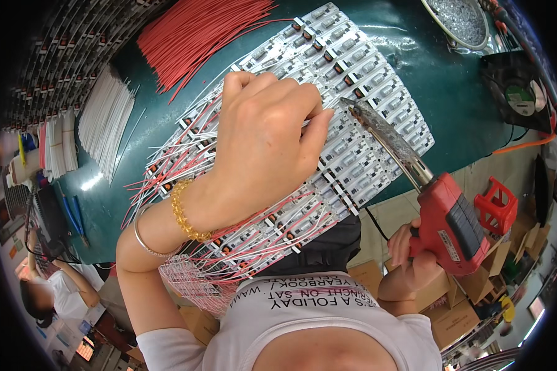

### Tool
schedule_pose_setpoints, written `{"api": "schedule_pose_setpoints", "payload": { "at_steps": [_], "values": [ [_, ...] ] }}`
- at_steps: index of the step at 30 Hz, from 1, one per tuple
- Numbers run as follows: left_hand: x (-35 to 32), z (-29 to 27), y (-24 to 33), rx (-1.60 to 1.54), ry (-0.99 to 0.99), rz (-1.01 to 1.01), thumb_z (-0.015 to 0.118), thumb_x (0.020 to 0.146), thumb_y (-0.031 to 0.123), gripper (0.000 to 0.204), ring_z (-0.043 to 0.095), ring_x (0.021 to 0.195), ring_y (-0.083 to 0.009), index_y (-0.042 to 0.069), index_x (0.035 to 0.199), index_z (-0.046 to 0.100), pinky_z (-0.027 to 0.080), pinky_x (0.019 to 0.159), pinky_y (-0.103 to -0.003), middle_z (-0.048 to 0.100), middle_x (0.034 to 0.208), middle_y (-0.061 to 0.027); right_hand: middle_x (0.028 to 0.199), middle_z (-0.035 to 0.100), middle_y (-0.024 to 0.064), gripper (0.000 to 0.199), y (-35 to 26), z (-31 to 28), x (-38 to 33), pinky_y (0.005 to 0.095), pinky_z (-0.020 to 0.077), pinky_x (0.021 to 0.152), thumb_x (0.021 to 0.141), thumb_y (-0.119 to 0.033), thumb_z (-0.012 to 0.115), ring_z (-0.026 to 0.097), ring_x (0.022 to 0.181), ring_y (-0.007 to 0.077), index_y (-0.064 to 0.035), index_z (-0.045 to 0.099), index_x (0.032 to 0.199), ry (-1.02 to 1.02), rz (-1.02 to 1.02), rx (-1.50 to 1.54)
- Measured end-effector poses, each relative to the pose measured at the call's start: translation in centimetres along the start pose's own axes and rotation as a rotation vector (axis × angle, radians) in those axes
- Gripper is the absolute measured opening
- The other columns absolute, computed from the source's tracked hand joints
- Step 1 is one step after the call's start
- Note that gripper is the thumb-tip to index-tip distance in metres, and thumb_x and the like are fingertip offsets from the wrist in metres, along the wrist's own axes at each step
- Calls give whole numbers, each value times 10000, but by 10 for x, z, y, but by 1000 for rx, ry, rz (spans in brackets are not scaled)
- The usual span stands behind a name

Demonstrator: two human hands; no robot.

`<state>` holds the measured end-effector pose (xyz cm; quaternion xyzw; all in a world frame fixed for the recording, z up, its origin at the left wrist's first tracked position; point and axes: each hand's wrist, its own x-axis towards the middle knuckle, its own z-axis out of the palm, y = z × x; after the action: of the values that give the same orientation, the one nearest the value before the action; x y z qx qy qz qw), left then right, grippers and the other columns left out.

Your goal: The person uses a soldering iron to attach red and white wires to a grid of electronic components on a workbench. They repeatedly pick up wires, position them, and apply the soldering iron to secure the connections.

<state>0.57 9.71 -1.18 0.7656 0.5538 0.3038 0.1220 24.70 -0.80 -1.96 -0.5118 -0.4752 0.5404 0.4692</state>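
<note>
Head view shows the person's left hand [263,145] curled almost shut over a wide panel of small white circuit boards [377,80], fingertips pinched together near the middle of the panel. I think it pinches a thin white wire there, but the fingers hide it, so I cannot tell for sure. The right hand [414,256] is wrapped tight around the grip of a red pistol-shaped soldering gun [449,222], low at the right, past the table edge.

The panel lies on the dark green table [458,111], and many thin red and white wires [241,238] hang from its near edge toward the person. The gun's long metal tip [384,133] has its long axis on a diagonal, from the red body at lower right up to the upper left. It points at the pinching fingertips and ends just beside them, over the boards.

From here, I judge the main danger is the tip so near the left fingers: a small slip of either hand could burn the skin. If the tip slides sideways, it could also touch a neighbouring board or melt the cover of a loose wire. The hanging wires could catch on the arm and pull the panel.

Farther away lie a bundle of red wires [201,34], a stack of white wires [108,120] and a round white dish with silvery bits [461,21].
</note>
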Motion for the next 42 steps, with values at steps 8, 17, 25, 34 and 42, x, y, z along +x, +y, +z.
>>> {"api": "schedule_pose_setpoints", "payload": {
  "at_steps": [8,17,25,34,42],
  "values": [
    [-1,1,0,22,3,9,696,735,85,151,472,562,-181,69,641,578,316,686,-322,536,582,-13,469,434,2,745,-5,8,0,240,351,377,848,-552,543,408,365,108,117,420,1151,43,-66,-23],
    [0,2,1,23,4,12,694,736,91,157,481,569,-192,64,638,574,322,672,-326,539,587,-22,455,420,-11,820,-3,5,2,236,371,400,838,-591,528,395,355,103,124,374,1208,19,-51,28],
    [-2,-5,-1,1,168,39,704,727,60,56,528,612,-177,61,717,648,366,746,-318,569,611,-13,451,416,-17,835,-7,0,2,237,366,404,831,-609,524,402,366,99,107,370,1232,7,-25,69],
    [-3,2,14,3,-26,-37,693,764,106,101,505,593,-166,67,705,619,334,756,-333,578,612,-12,450,422,-13,871,-3,-6,-13,240,375,406,809,-639,529,399,361,102,106,371,1231,106,-10,55],
    [-4,6,14,54,-14,-19,682,770,100,121,497,593,-175,67,696,592,337,747,-336,553,602,-13,461,447,10,823,1,-10,-13,250,374,408,807,-633,537,415,376,121,85,402,1186,33,30,58]
  ]
}}
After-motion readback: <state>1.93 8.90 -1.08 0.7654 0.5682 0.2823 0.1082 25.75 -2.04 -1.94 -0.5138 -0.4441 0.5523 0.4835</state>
